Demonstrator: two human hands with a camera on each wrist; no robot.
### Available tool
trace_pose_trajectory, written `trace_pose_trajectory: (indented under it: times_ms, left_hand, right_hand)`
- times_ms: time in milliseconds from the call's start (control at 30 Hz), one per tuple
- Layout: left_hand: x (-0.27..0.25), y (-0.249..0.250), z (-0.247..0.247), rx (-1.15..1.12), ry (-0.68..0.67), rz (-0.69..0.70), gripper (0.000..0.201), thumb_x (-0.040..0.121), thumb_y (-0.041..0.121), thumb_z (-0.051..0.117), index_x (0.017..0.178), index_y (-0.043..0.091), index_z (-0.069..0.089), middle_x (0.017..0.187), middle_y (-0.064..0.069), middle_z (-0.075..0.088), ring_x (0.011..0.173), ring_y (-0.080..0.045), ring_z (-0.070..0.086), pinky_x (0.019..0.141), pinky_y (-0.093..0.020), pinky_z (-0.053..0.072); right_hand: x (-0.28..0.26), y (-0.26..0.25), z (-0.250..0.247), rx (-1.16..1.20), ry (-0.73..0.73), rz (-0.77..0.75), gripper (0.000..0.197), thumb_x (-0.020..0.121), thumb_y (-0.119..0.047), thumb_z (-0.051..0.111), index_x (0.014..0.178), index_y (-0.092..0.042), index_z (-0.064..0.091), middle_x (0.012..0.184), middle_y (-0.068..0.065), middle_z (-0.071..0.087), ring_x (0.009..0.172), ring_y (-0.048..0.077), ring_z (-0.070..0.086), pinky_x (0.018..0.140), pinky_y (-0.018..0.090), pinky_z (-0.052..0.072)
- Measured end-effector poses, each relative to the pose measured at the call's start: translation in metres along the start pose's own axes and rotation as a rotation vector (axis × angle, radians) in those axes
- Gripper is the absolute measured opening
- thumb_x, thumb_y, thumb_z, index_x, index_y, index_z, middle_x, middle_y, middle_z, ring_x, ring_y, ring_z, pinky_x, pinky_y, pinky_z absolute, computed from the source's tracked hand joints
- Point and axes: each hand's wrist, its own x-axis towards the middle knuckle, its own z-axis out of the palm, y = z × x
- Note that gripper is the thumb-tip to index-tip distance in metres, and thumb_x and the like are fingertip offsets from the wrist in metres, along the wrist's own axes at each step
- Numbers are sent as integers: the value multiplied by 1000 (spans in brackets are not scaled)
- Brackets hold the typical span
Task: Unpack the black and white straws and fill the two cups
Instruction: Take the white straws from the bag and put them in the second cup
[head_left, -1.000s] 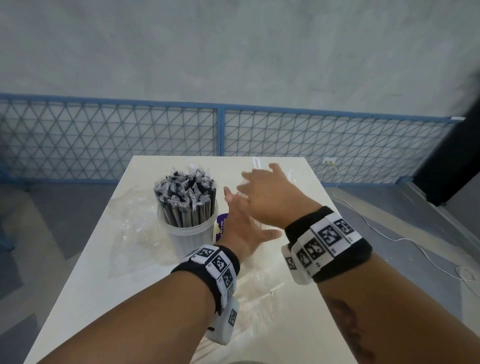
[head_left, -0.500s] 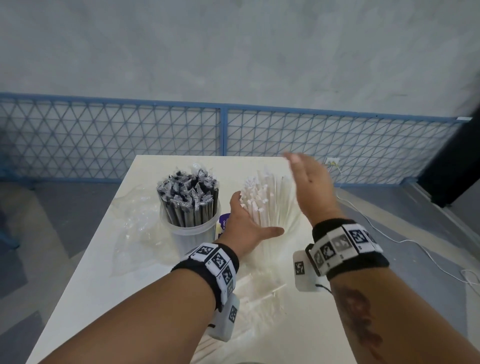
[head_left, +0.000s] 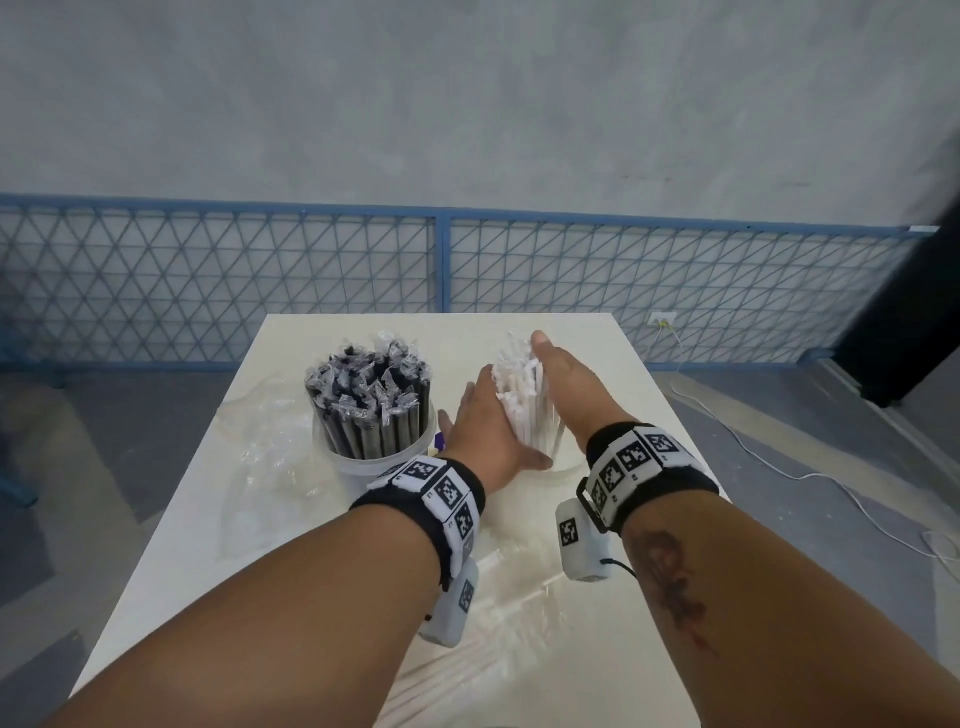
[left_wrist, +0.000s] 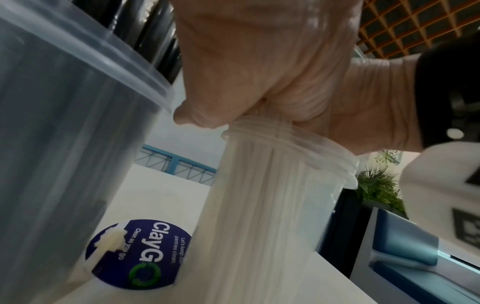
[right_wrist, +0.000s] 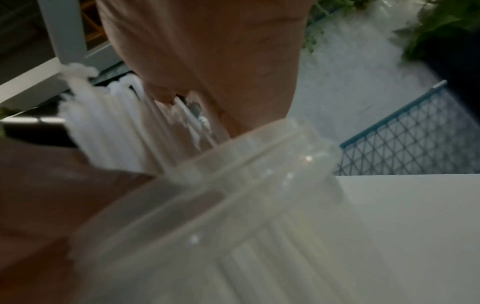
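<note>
Two clear cups stand side by side on the white table (head_left: 322, 519). The left cup (head_left: 358, 460) is packed with wrapped black straws (head_left: 371, 400). In the right cup (left_wrist: 272, 205) stands a bundle of white straws (head_left: 522, 400). My left hand (head_left: 485, 431) lies flat against the bundle's left side, fingers straight, thumb by the cup rim. My right hand (head_left: 563, 387) is flat against the bundle's right side, fingers straight. Both palms squeeze the white straws between them. The right wrist view shows the white straws (right_wrist: 114, 127) rising out of the cup rim (right_wrist: 233, 174).
Crumpled clear plastic wrap (head_left: 270, 457) lies left of the cups, and more wrap (head_left: 498, 639) with a few loose white straws lies under my forearms. A round purple sticker (left_wrist: 140, 253) lies between the cups. A blue mesh fence (head_left: 441, 270) runs behind the table.
My right hand swung from over the straws out to the right, then came back in flat against the bundle's right side. The left hand stayed on the left side.
</note>
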Motion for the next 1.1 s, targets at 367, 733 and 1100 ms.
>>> trace_pose_trajectory:
  times_ms: [367, 733, 1100]
  left_hand:
    - [-19, 17, 1, -166, 182, 349, 122, 79, 4, 78, 153, 40, -10, 147, -3, 47, 133, -19, 50, 113, -39, 43]
    - [-17, 8, -1, -346, 181, 32, 117, 81, 55, 73, 158, 27, -11, 163, -1, 28, 148, -23, 31, 120, -46, 31]
    - [-17, 4, -5, -414, 137, -121, 106, 92, 62, 55, 159, 18, -15, 170, -4, 7, 156, -20, 11, 126, -39, 13]
  right_hand:
    - [-5, -11, -2, 464, 149, -191, 15, 80, -26, 56, 80, -19, 69, 80, -3, 68, 80, 19, 63, 83, 40, 51]
    - [-13, 9, 1, 281, -77, -144, 51, 96, -53, 50, 142, -32, 44, 141, -9, 51, 124, 6, 47, 92, 19, 35]
    - [3, 8, 14, 129, 338, -139, 48, 103, -48, 30, 132, -15, 50, 123, 0, 57, 114, 18, 50, 101, 34, 37]
